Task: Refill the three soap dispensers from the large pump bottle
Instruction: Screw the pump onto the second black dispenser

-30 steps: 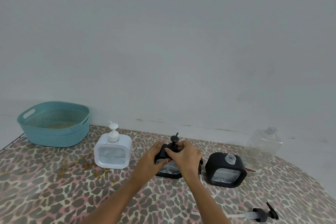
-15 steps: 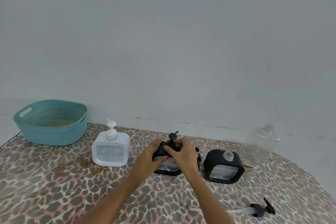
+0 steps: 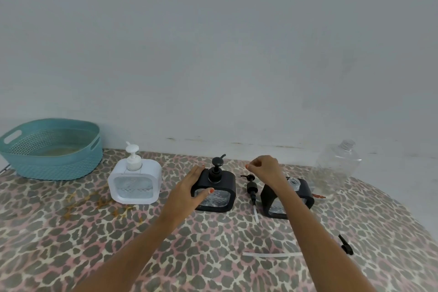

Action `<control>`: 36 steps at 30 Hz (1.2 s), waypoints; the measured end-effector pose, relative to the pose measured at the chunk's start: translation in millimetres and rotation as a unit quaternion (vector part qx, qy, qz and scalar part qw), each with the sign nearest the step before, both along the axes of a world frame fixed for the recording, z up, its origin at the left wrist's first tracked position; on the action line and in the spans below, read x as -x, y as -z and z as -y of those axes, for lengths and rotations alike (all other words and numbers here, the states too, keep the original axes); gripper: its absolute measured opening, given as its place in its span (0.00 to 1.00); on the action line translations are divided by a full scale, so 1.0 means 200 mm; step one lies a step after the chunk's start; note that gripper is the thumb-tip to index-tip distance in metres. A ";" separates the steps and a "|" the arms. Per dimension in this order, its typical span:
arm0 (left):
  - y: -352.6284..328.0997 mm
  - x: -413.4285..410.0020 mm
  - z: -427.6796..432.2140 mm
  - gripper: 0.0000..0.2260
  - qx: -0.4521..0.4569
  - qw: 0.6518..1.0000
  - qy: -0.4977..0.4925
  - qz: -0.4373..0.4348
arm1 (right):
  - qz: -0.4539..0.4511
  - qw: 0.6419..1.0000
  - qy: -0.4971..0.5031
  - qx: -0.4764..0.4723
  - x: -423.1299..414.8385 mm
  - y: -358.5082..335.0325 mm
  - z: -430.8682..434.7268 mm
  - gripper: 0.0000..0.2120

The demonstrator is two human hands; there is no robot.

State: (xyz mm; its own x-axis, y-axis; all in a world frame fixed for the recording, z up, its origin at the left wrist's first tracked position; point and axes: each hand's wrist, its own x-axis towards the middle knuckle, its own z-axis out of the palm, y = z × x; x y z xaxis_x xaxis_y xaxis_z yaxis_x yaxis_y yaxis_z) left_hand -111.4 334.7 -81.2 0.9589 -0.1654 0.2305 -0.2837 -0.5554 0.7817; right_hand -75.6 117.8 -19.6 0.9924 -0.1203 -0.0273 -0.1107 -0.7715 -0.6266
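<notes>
Three dispensers stand in a row. The white dispenser (image 3: 135,182) at the left has its pump on. My left hand (image 3: 189,187) grips the left side of the middle black dispenser (image 3: 216,193), thumb on its front; a black pump head (image 3: 217,168) sits on top of it. My right hand (image 3: 263,167) hovers to the right of that pump head with fingers curled, holding nothing. Below it a loose black pump (image 3: 251,187) lies on the table. The right black dispenser (image 3: 304,193) has an open neck. The large clear bottle (image 3: 336,168) stands behind it, with no pump on it.
A teal basket (image 3: 52,149) sits at the back left by the wall. Another black pump (image 3: 344,248) with a clear tube (image 3: 272,254) lies near the front right. The table has a leopard-print cloth (image 3: 94,244), and its edge curves away at the right.
My right hand has let go of the middle dispenser's pump head and moved right. The loose pump beside it has come into sight. My left hand still holds the dispenser.
</notes>
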 end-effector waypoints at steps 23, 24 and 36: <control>0.01 0.00 -0.01 0.28 -0.012 1.000 0.009 0.017 | -0.135 0.935 -0.008 0.327 -0.20 0.12 -0.06 0.09; 0.00 -0.01 -0.01 0.27 -0.009 1.000 0.013 0.003 | -0.113 0.942 0.000 0.316 -0.19 0.09 -0.06 0.10; -0.24 0.07 0.06 0.35 0.021 0.999 0.018 0.035 | 0.054 0.984 0.104 0.135 0.09 -0.26 0.06 0.15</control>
